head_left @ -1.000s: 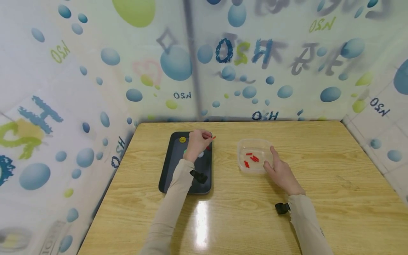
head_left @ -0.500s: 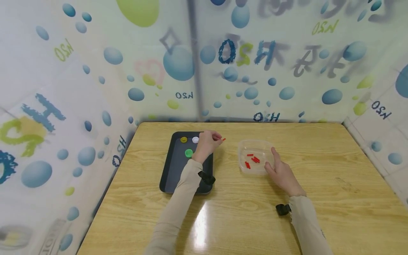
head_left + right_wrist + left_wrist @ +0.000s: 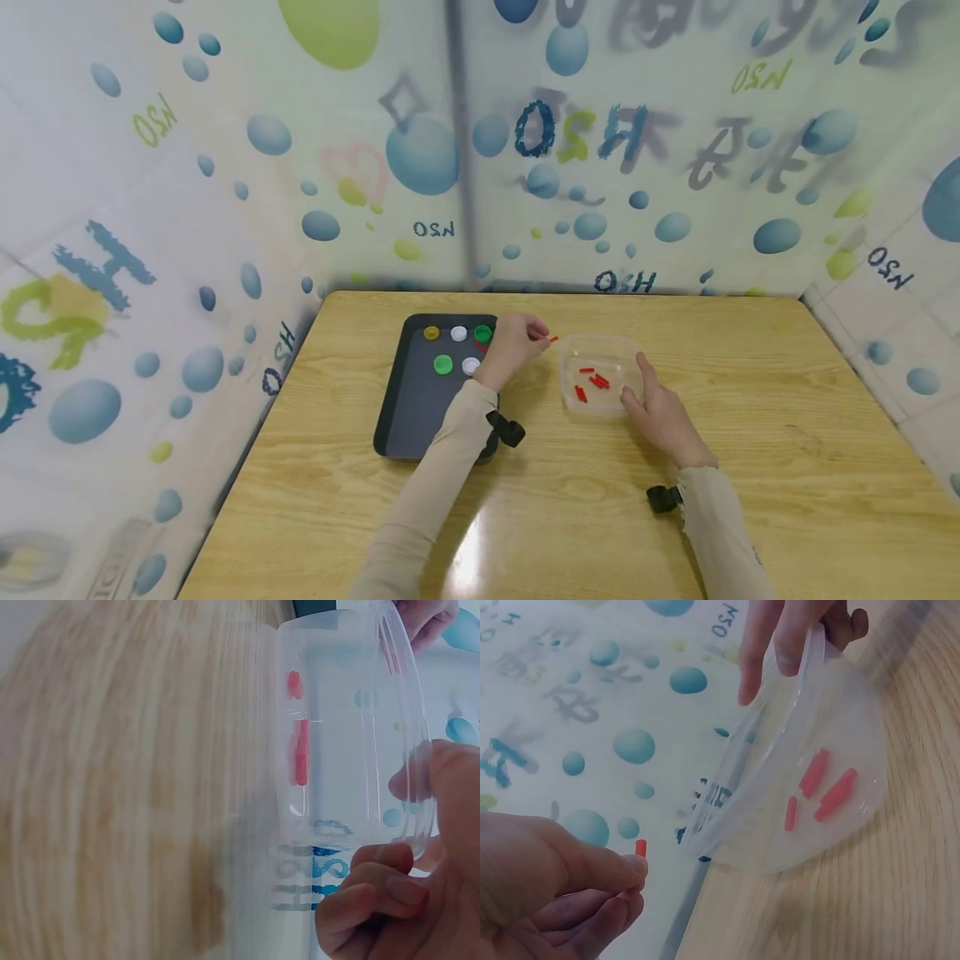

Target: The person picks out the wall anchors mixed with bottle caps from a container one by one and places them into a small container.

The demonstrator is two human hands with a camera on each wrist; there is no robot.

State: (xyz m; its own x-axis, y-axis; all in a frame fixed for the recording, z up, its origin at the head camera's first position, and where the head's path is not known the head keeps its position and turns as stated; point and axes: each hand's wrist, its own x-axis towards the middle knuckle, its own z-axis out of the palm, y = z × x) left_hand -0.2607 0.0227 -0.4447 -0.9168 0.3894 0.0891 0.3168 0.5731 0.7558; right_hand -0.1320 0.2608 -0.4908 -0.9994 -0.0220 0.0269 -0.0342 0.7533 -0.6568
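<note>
My left hand point(image 3: 516, 348) pinches a small red stick point(image 3: 553, 339) between thumb and fingertip, just left of the clear plastic container point(image 3: 618, 358). In the left wrist view the stick point(image 3: 641, 849) points up from the fingertips. The right hand point(image 3: 663, 417) grips the container's right side, its thumb and fingers on either side of the wall point(image 3: 420, 720). Several red sticks point(image 3: 598, 382) lie on the container's floor. Left of it, a dark tray point(image 3: 427, 425) holds yellow, white and green bottle caps point(image 3: 443, 364), with a bit of red point(image 3: 481, 347) partly hidden behind my left hand.
Everything stands on a wooden table point(image 3: 570, 508). A patterned curtain wall point(image 3: 660, 167) closes off the back edge, and similar walls stand at the left and right sides. My left forearm point(image 3: 442, 467) crosses over the tray's right front corner.
My left hand has moved right, from over the tray to beside the container, with the red stick still pinched. More caps in the tray show now. The right hand keeps its grip.
</note>
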